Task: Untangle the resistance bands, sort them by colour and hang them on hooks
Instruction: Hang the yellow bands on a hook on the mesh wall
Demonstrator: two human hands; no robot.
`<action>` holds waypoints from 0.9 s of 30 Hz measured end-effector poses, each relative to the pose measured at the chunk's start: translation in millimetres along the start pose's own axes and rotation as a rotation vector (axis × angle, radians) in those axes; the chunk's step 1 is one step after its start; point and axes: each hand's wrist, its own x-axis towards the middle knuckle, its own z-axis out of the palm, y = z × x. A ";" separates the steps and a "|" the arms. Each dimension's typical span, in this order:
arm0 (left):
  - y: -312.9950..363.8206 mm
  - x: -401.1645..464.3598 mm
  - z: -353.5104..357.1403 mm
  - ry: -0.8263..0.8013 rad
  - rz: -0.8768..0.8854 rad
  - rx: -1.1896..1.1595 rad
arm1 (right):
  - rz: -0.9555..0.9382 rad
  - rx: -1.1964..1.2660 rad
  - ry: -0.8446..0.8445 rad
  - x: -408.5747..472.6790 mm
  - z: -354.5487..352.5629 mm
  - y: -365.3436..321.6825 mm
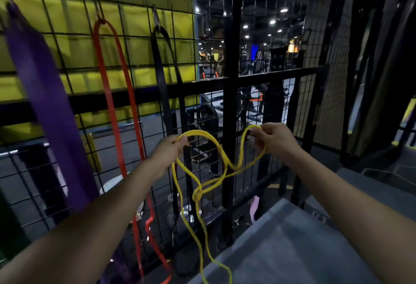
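Both hands are raised in front of a black wire grid panel (135, 103), each holding part of a thin yellow resistance band (225, 166). The left hand (167, 153) has its grip closed around one loop of the band near its top, and the right hand (275, 141) pinches another loop between curled fingers. Between and below the hands the yellow band crosses over itself and is knotted into a tangle, with two strands trailing down towards a grey surface (292, 250) at lower right. On the grid to the left, three bands hang from hooks: a wide purple band (49, 108), a narrow red band (112, 103) and a black band (162, 81), side by side and apart.
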 end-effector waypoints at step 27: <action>52.0 -10.6 23.3 -0.280 0.074 -0.479 | 0.188 0.047 -0.364 -48.1 66.3 5.3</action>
